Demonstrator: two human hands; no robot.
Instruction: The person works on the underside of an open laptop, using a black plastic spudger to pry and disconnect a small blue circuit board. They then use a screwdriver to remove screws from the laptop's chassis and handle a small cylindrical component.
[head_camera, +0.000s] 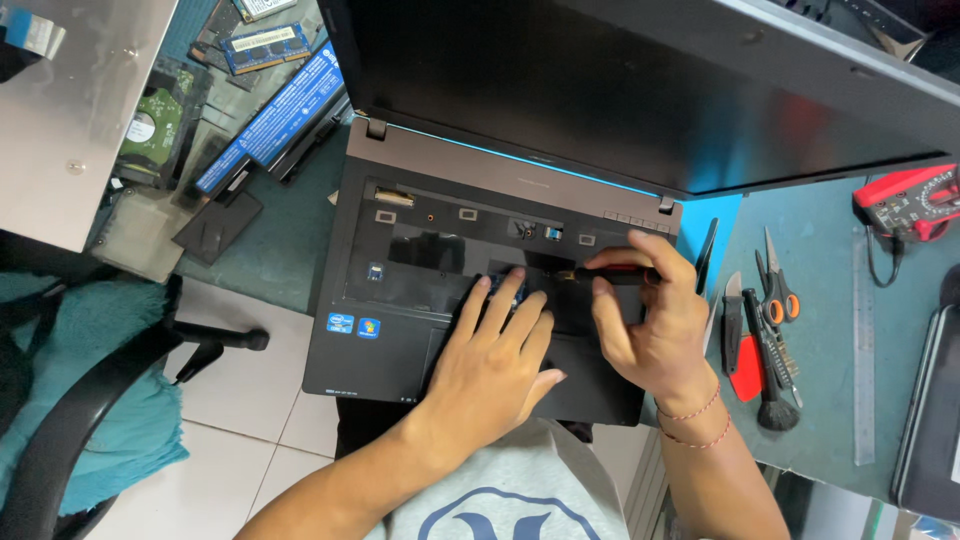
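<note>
Head view: black open laptop (400, 330) w/ keyboard already off, bare tray exposed; palm rest not yet removed. Left hand (495, 360) flat, fingers spread on tray. Right hand (650, 320) grips black-handled screwdriver (600, 273), tip at tray centre. Nearby: orange-handled scissors (778, 290), black brush (772, 385), red multimeter (905, 200), blue-labelled battery pack (275, 115). Hands hide the screw.
</note>
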